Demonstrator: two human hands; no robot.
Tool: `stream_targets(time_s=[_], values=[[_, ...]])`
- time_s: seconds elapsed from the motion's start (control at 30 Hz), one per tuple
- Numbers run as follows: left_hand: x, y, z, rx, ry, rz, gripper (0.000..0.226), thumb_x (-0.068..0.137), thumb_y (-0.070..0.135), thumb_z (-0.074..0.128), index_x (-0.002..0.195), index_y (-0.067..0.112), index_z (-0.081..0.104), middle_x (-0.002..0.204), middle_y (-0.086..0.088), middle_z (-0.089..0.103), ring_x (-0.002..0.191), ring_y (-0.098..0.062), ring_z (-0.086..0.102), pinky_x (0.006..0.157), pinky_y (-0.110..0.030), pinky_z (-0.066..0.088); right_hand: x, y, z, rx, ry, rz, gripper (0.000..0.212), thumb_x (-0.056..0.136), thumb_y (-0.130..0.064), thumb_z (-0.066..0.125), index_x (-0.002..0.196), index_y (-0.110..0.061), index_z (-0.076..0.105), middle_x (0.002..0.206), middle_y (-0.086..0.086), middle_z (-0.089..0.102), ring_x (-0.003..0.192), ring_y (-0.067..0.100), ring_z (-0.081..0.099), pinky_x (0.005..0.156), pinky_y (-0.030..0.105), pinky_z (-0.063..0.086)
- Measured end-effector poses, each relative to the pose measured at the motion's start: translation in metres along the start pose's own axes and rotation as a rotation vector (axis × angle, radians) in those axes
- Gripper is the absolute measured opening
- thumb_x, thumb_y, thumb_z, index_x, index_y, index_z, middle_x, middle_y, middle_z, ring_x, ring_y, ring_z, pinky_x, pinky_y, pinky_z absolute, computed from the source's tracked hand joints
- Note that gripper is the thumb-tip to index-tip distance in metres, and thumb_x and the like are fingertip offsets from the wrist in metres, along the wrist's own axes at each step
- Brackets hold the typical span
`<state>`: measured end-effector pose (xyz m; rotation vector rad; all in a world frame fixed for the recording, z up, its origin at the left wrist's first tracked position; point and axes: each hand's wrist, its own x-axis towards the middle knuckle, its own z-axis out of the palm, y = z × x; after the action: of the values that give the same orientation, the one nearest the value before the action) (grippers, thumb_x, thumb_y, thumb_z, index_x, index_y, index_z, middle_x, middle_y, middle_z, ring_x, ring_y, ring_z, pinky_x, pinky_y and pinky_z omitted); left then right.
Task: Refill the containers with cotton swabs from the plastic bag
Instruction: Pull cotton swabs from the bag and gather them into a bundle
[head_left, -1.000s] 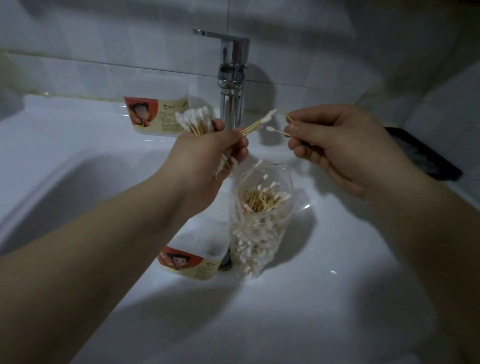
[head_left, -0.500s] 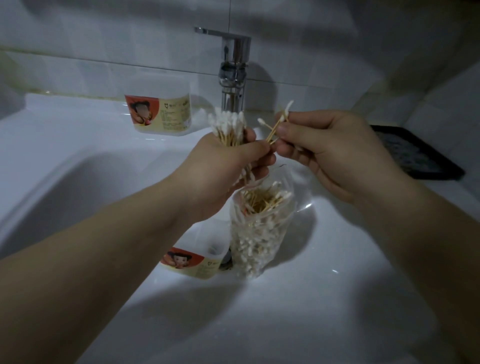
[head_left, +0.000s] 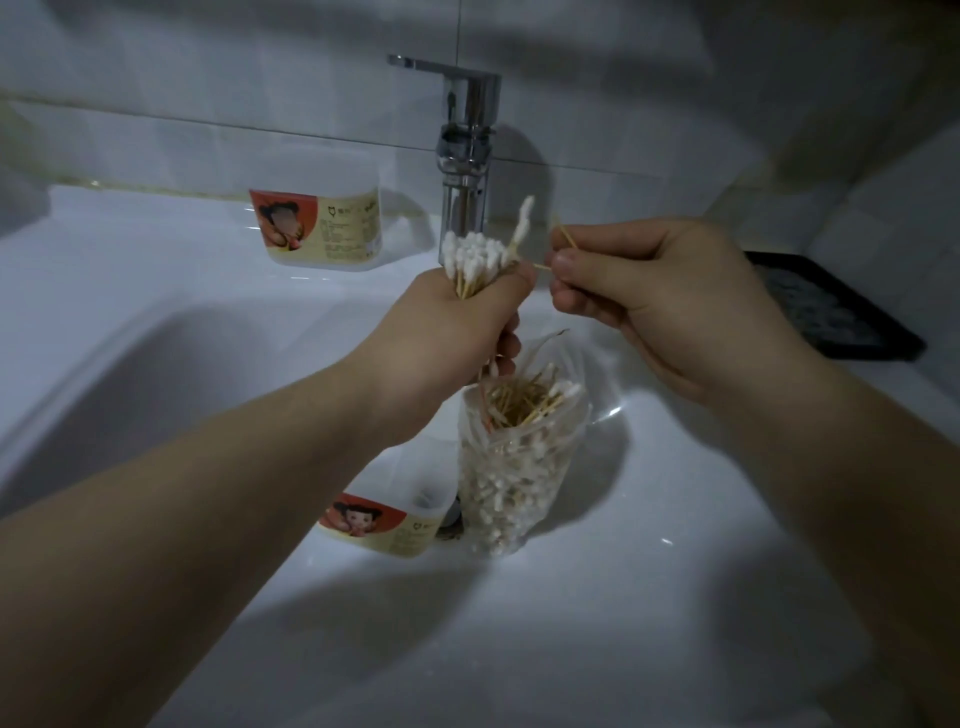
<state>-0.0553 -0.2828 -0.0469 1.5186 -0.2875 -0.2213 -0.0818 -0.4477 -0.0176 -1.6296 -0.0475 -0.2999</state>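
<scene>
The left hand (head_left: 457, 322) is gripping an upright swab bundle (head_left: 475, 260) while the right hand (head_left: 639, 291), just beside, is pinching stray swabs (head_left: 563, 241) above the plastic bag (head_left: 519, 467).

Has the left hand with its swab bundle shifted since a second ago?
Yes. The left hand has moved right: its swab bundle, earlier left of the faucet, now sits in front of the faucet's stem.

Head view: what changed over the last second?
The right hand moved left, bringing its pinched swabs against the bundle that the left hand grips; the bundle now stands upright. Nothing let go. The plastic bag, basin container and ledge container stayed put.
</scene>
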Motion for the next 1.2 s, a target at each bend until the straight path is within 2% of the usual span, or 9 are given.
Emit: stream_targets(time_s=[0.13, 0.33, 0.53, 0.7, 0.87, 0.97, 1.07, 1.13, 1.2], values=[[-0.001, 0.001, 0.000, -0.027, 0.013, -0.032, 0.017, 0.102, 0.034, 0.059, 0.096, 0.018, 0.064, 0.074, 0.002, 0.071, 0.065, -0.011, 0.065, 0.061, -0.025, 0.055, 0.000, -0.001, -0.001, 0.008, 0.008, 0.018, 0.015, 0.087, 0.004, 0.073, 0.092, -0.010, 0.078, 0.078, 0.006, 0.077, 0.069, 0.013, 0.072, 0.071, 0.019, 0.057], [0.000, -0.001, -0.002, -0.064, 0.054, -0.026, 0.024, 0.103, 0.036, 0.058, 0.092, 0.015, 0.063, 0.075, -0.001, 0.071, 0.066, -0.013, 0.064, 0.063, -0.027, 0.053, 0.003, -0.003, -0.004, 0.023, 0.042, 0.002, 0.014, 0.086, 0.004, 0.074, 0.092, -0.008, 0.077, 0.079, 0.006, 0.077, 0.069, 0.014, 0.072, 0.070, 0.019, 0.058], [0.000, 0.001, -0.006, -0.119, 0.089, -0.074, 0.012, 0.105, 0.030, 0.053, 0.102, 0.019, 0.057, 0.076, -0.002, 0.073, 0.062, -0.014, 0.063, 0.055, -0.024, 0.051, 0.004, -0.003, -0.006, 0.039, 0.053, -0.005, 0.014, 0.087, 0.005, 0.073, 0.094, -0.007, 0.076, 0.076, 0.007, 0.076, 0.070, 0.015, 0.072, 0.071, 0.020, 0.058], [0.002, -0.002, -0.004, -0.051, 0.068, -0.039, 0.014, 0.100, 0.028, 0.063, 0.089, 0.019, 0.060, 0.064, 0.003, 0.058, 0.062, -0.016, 0.056, 0.072, -0.038, 0.048, 0.002, 0.001, -0.001, 0.102, 0.018, 0.019, 0.016, 0.087, 0.007, 0.072, 0.096, -0.006, 0.076, 0.082, 0.009, 0.078, 0.080, 0.019, 0.076, 0.076, 0.021, 0.059], [-0.003, 0.001, 0.000, -0.040, 0.032, 0.004, 0.017, 0.096, 0.032, 0.069, 0.085, 0.020, 0.065, 0.065, 0.001, 0.055, 0.067, -0.017, 0.054, 0.068, -0.038, 0.046, -0.005, 0.002, 0.006, -0.048, -0.071, -0.027, 0.020, 0.092, 0.003, 0.069, 0.100, -0.013, 0.078, 0.085, 0.006, 0.079, 0.077, 0.014, 0.075, 0.073, 0.018, 0.058], [-0.004, -0.001, 0.000, -0.045, 0.038, -0.001, 0.018, 0.095, 0.033, 0.071, 0.083, 0.020, 0.065, 0.064, 0.004, 0.055, 0.061, -0.012, 0.055, 0.062, -0.031, 0.048, -0.009, 0.002, 0.009, -0.194, -0.116, -0.060, 0.025, 0.094, 0.001, 0.068, 0.101, -0.021, 0.078, 0.084, 0.001, 0.079, 0.077, 0.017, 0.077, 0.073, 0.021, 0.060], [-0.004, -0.002, -0.001, -0.070, 0.044, -0.027, 0.019, 0.094, 0.033, 0.071, 0.085, 0.017, 0.065, 0.064, 0.006, 0.056, 0.059, -0.009, 0.054, 0.064, -0.030, 0.048, -0.011, 0.002, 0.011, -0.261, -0.151, -0.077, 0.030, 0.093, 0.003, 0.068, 0.098, -0.024, 0.079, 0.083, 0.004, 0.079, 0.077, 0.021, 0.078, 0.076, 0.026, 0.062], [-0.004, -0.001, 0.000, -0.097, 0.026, -0.031, 0.019, 0.096, 0.032, 0.069, 0.095, 0.014, 0.070, 0.070, 0.004, 0.058, 0.063, -0.008, 0.054, 0.065, -0.028, 0.048, -0.010, 0.002, 0.011, -0.265, -0.155, -0.078, 0.032, 0.091, 0.004, 0.069, 0.111, -0.020, 0.077, 0.077, 0.004, 0.075, 0.076, 0.024, 0.078, 0.077, 0.028, 0.063], [-0.004, 0.001, 0.000, -0.119, 0.019, -0.032, 0.019, 0.099, 0.030, 0.064, 0.104, 0.013, 0.072, 0.074, 0.006, 0.063, 0.065, -0.006, 0.058, 0.062, -0.023, 0.050, -0.010, 0.001, 0.010, -0.257, -0.140, -0.059, 0.045, 0.089, 0.001, 0.074, 0.131, -0.013, 0.066, 0.076, 0.005, 0.073, 0.077, 0.023, 0.078, 0.075, 0.029, 0.063]])
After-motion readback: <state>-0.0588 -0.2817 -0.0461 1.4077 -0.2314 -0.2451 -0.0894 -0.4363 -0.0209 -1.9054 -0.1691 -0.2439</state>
